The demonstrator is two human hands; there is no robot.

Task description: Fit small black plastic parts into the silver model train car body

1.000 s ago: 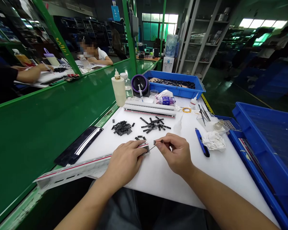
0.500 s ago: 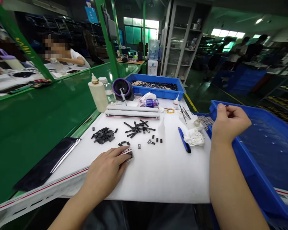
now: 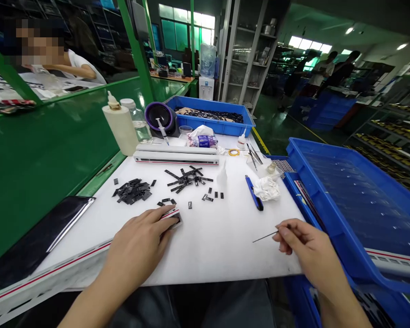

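Note:
My left hand is closed round the near-middle end of a long white model train car shell with a red stripe and window slots. The shell runs off to the lower left, past the table edge. Over the right side of the white work surface, my right hand pinches a thin dark needle-like rod, its tip pointing left. Beyond my left hand lie a pile of small black pieces, a heap of black strips and several loose black pieces.
Two white shells lie at the back, before a blue bin of black parts. A blue utility knife and crumpled tissue are at the right. Large blue trays stand beside the table. A person sits at the far left.
My right hand has come down from its raised place at the right to low over the table, and the thin rod now shows. The view has shifted; my left hand still grips the shell.

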